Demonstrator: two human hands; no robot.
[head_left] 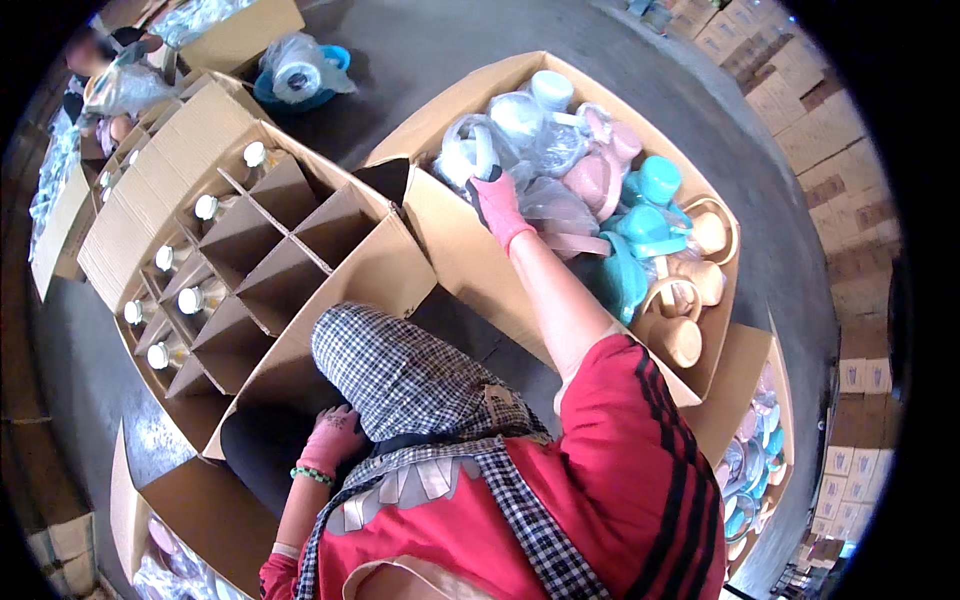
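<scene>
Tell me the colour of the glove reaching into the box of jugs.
Pink glove, seen best in the head view.

The right hand's (497, 205) fingertips vanish among plastic bags (540, 150); the checked cloth (400, 375) at frame centre covers part of the left hand (333, 440).

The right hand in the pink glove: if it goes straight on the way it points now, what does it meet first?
The right hand points up into the open carton of plastic-wrapped cups. It would probably first meet the white cup in clear plastic, which it already seems to touch; depth is unclear.
</scene>
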